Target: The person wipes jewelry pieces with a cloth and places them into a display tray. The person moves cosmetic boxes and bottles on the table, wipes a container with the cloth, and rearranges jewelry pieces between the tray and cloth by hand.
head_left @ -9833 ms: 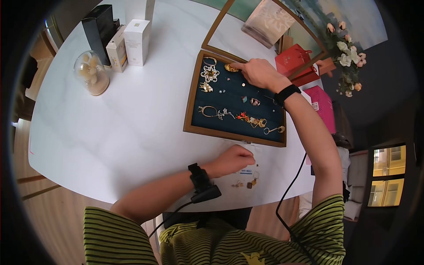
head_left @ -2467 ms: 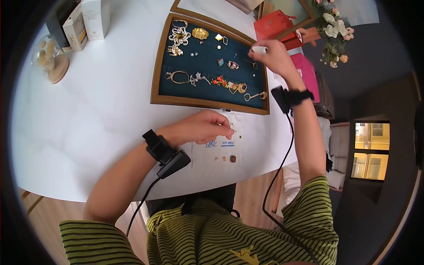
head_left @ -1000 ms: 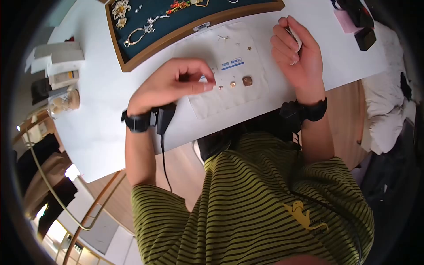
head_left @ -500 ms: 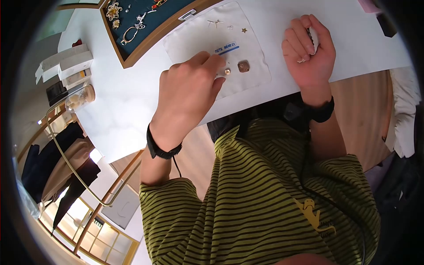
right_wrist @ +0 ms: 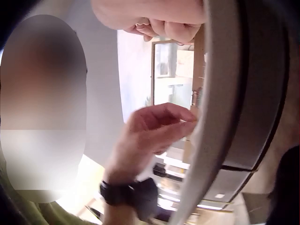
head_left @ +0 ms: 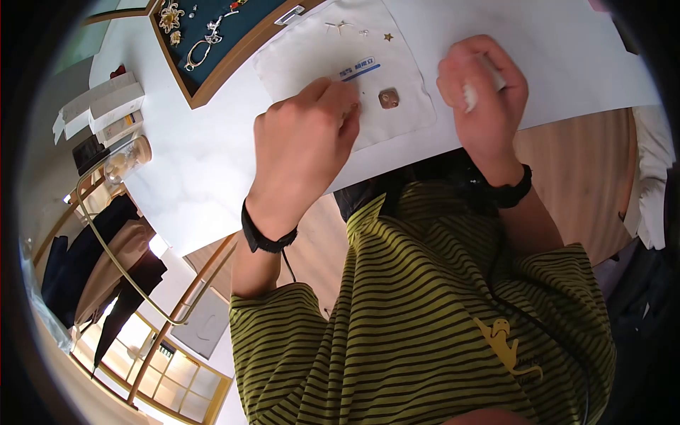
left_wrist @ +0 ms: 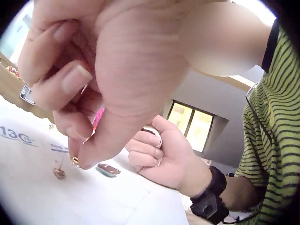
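My left hand (head_left: 301, 145) is low over the white cloth (head_left: 409, 78) with blue print. In the left wrist view its thumb and finger pinch a small gold earring (left_wrist: 75, 161). A second small stud (left_wrist: 58, 173) with a thin pin lies on the cloth just beyond. Beside the fingers sits a brown, rounded-square ornament (head_left: 388, 98). My right hand (head_left: 492, 131), blurred, is raised at the cloth's right side, its fingers curled round a small white object (head_left: 470, 98). In the left wrist view a dark band (left_wrist: 149, 128) shows on that object.
A gold star (head_left: 388, 37), thin silver pieces (head_left: 338, 27) and a tiny clear piece (head_left: 363, 32) lie at the cloth's far end. The wooden jewellery case (head_left: 202, 95) stands open behind, lined in dark green. White boxes (head_left: 117, 103) and a glass dome (head_left: 127, 159) stand at left.
From the case, the right hand has come back to the cloth's right side, still holding the white object. The left hand has reached down to the cloth and now pinches the earring. The view has tilted down.
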Available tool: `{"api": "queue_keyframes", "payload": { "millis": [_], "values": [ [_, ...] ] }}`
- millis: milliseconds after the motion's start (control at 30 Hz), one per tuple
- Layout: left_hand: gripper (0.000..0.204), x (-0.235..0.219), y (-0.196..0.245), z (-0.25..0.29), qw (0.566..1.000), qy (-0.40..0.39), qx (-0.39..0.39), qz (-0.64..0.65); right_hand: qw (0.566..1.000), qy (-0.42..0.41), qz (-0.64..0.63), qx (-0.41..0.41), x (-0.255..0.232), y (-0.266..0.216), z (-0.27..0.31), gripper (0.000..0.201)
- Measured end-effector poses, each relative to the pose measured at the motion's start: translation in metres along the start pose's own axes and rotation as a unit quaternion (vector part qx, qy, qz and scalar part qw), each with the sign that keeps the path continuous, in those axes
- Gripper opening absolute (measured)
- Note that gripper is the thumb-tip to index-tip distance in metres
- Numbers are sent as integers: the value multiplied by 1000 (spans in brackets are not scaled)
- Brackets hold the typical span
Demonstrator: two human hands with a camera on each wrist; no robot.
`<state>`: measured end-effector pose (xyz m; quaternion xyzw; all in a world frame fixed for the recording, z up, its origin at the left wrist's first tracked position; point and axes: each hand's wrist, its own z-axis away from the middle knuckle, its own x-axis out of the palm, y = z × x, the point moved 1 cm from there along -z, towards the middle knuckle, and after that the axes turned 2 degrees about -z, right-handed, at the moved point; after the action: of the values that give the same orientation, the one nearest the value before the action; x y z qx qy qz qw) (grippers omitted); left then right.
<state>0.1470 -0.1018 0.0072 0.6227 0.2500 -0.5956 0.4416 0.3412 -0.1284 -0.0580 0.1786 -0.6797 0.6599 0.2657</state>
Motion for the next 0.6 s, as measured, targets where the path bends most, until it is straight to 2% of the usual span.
{"api": "queue_keyframes", "payload": {
  "millis": [33, 67, 233, 600],
  "values": [
    [10, -2, -2, 2, 1000, -2, 0, 1, 982, 24, 179, -60, 4, 1, 3, 14],
    [10, -5, -5, 5, 1000, -4, -16, 1, 980, 22, 191, -42, 5, 0, 4, 9],
    [10, -13, -10, 14, 998, -28, -64, -1, 979, 37, 193, -58, 10, -1, 3, 11],
    [9, -8, -10, 14, 999, -29, -40, -3, 981, 32, 191, -35, -3, 9, 6, 11]
  ]
}}
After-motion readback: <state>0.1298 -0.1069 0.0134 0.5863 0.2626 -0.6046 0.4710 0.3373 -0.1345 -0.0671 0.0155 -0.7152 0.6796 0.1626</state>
